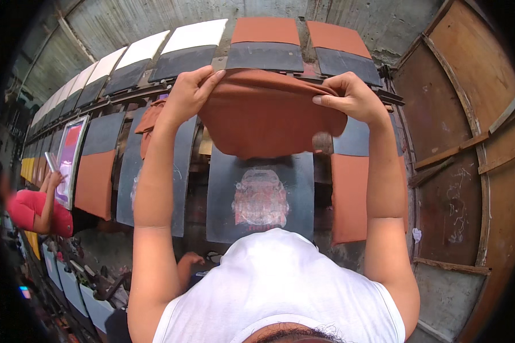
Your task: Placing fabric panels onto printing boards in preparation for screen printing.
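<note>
A rust-brown cloth panel hangs stretched between my two raised hands. The fingers of my left hand pinch its upper left corner. At the upper right corner, my right hand grips the bunched edge between thumb and fingers. The cloth's upper edge is folded and creased, and its lower edge hangs over the far end of a dark flat board. A faded reddish-white printed mark shows on that board, close in front of my body.
More boards stand in rows; a rust-brown panel covers one at right, another panel one at left. Crumpled brown cloth lies beyond my left forearm. A person in a red shirt works at a framed screen. Wooden panels wall the right side.
</note>
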A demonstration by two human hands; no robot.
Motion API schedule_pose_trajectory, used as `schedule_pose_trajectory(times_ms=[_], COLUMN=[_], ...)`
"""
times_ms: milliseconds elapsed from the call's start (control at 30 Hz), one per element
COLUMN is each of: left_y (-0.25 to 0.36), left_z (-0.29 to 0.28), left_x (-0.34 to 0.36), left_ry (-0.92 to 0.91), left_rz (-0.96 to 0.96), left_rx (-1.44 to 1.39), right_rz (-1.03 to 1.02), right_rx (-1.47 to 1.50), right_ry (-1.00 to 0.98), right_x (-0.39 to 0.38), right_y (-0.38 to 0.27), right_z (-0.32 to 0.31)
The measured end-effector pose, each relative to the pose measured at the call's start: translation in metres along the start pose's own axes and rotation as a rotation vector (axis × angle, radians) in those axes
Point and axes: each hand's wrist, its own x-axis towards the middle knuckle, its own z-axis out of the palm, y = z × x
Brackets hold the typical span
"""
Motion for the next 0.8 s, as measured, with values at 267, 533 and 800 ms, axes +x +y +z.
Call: schedule_pose_trajectory(times_ms=[267, 533, 800], left_y=[0.028, 0.002, 0.021], left_z=[0.093, 0.138, 0.103], left_x=[-0.063, -0.127, -0.134], left_ry=[-0.014, 0.037, 0.051], left_rz=[-0.099, -0.589, -0.318], left_rx=[-0.485, -1.451, -1.427], right_rz=[-0.351, -0.361, -0.049], right_rx=[0.028, -0.378, 0.084], right_ry=[0.276, 0.128, 0.249], right_x=[0.016, -0.010, -0.032], right_y=[-0.037, -0.025, 0.041], right_z=[0.090, 0.178, 0.229])
